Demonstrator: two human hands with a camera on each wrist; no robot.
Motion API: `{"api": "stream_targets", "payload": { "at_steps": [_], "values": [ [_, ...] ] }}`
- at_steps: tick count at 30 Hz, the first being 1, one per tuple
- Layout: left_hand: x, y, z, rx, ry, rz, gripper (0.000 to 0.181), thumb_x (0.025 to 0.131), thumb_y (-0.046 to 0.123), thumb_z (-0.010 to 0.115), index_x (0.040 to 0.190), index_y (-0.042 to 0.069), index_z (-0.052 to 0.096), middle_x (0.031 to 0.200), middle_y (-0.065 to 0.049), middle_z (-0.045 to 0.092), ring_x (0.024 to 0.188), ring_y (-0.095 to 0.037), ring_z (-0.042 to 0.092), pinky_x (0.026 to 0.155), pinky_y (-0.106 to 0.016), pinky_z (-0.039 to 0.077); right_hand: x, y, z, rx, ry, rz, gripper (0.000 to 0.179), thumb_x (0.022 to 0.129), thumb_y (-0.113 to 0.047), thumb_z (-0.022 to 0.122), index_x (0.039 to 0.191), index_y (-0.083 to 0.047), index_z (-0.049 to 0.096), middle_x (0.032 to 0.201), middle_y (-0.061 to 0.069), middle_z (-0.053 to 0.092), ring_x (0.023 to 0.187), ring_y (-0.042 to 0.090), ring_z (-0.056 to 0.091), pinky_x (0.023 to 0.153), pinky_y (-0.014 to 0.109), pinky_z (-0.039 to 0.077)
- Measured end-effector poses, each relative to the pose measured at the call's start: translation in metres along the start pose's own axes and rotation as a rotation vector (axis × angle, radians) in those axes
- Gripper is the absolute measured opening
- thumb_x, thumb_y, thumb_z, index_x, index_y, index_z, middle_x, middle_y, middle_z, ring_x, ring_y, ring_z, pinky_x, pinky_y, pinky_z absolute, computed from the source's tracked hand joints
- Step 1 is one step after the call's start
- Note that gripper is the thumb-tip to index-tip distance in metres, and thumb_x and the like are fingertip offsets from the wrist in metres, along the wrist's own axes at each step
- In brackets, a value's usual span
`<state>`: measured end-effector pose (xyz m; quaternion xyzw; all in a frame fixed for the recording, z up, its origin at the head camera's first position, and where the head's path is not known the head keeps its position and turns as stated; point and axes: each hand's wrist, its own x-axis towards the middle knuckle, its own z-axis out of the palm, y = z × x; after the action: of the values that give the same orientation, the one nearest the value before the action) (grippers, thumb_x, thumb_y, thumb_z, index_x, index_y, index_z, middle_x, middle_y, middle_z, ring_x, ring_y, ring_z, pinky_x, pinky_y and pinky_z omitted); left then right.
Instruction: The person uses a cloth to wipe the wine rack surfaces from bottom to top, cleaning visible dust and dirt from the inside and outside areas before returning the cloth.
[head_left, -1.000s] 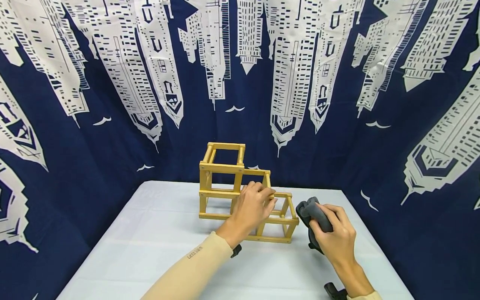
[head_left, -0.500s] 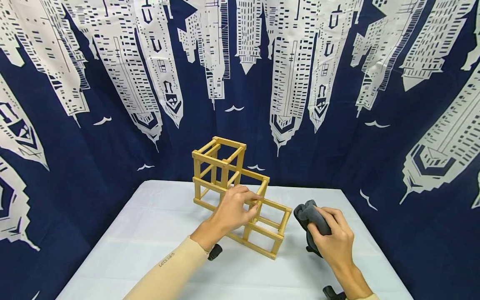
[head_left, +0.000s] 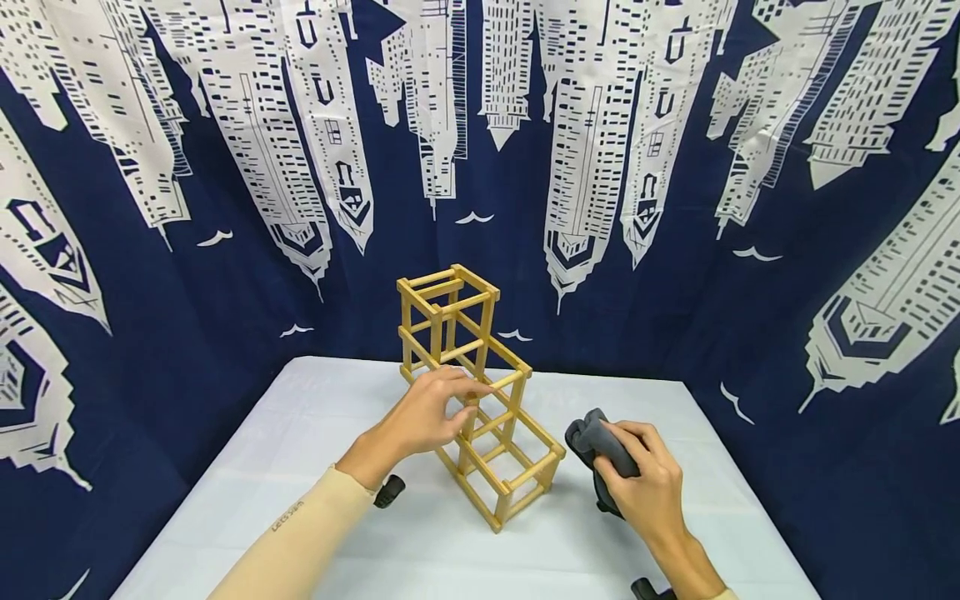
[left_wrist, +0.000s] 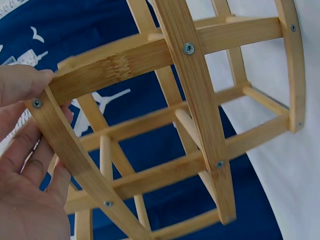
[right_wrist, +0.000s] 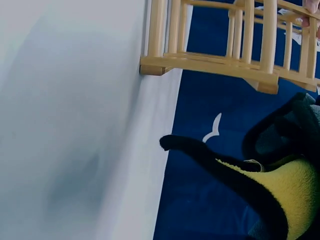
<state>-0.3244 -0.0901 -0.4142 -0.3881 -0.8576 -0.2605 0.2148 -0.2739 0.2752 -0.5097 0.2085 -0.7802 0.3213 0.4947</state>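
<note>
A stepped wooden rack (head_left: 514,408) of light slats and round rods, three steps descending toward me, stands angled on the white table. My left hand (head_left: 420,408) pinches its middle step at a corner; in the left wrist view the thumb lies on top of the slat (left_wrist: 120,67) and the fingers are below. In my right hand (head_left: 648,483) is a bundled dark grey soft cloth item (head_left: 606,443), held above the table to the right of the rack. The right wrist view shows its black edging and yellow fleecy inside (right_wrist: 292,192); its exact kind is unclear.
A white sheet covers the table (head_left: 300,467). Behind and at both sides hangs a navy curtain (head_left: 360,308) printed with white buildings. Black wrist devices show under the left wrist (head_left: 388,492) and by the right wrist (head_left: 651,590).
The rack has been turned by my left hand, its lowest step swinging toward me and the left hand shifting left. My right hand, still holding the grey cloth item, has drifted slightly left.
</note>
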Motion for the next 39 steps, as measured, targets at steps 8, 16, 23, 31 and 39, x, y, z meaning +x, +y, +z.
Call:
{"api": "stream_targets", "payload": {
  "at_steps": [8,16,23,31,39],
  "values": [
    [-0.001,-0.017,-0.007,-0.026,-0.044,0.0,0.041,0.105,0.003,0.085,0.144,0.015,0.083,0.128,-0.003,0.084,0.118,-0.023,0.077,0.108,-0.046,0.067,-0.004,-0.006,0.006,0.013,-0.057,0.013,0.054,0.077,0.009,0.093,0.129,-0.005,0.088,0.119,0.015,0.08,0.104,0.03,0.078,0.111,0.0,0.046],
    [0.005,-0.034,-0.003,-0.063,-0.05,-0.019,0.042,0.106,-0.001,0.082,0.146,0.013,0.082,0.151,-0.017,0.078,0.147,-0.039,0.072,0.122,-0.056,0.063,-0.005,-0.01,0.007,0.0,-0.053,0.01,0.057,0.075,0.012,0.092,0.13,-0.006,0.088,0.118,0.014,0.081,0.101,0.033,0.08,0.111,0.0,0.046],
    [0.013,-0.048,0.004,-0.105,-0.014,-0.002,0.044,0.103,-0.009,0.079,0.141,0.013,0.085,0.15,-0.017,0.078,0.147,-0.039,0.072,0.123,-0.057,0.062,-0.007,-0.013,0.006,-0.014,-0.073,0.023,0.056,0.076,0.012,0.093,0.129,-0.005,0.088,0.118,0.014,0.08,0.101,0.035,0.081,0.11,0.0,0.047],
    [0.017,-0.05,0.003,-0.103,0.056,-0.011,0.046,0.103,-0.008,0.081,0.142,0.015,0.084,0.151,-0.01,0.081,0.155,-0.04,0.067,0.129,-0.058,0.058,-0.008,-0.015,0.013,0.013,-0.081,0.0,0.059,0.075,0.013,0.093,0.13,-0.006,0.088,0.118,0.014,0.081,0.102,0.036,0.081,0.113,0.001,0.047],
    [-0.027,-0.043,0.01,-0.14,0.174,0.009,0.062,0.094,0.006,0.096,0.153,0.008,0.076,0.17,-0.02,0.063,0.152,-0.042,0.069,0.122,-0.055,0.063,-0.014,-0.028,0.017,0.064,-0.069,-0.06,0.06,0.073,0.011,0.092,0.13,-0.007,0.088,0.118,0.012,0.082,0.1,0.032,0.081,0.113,0.004,0.05]
  ]
}}
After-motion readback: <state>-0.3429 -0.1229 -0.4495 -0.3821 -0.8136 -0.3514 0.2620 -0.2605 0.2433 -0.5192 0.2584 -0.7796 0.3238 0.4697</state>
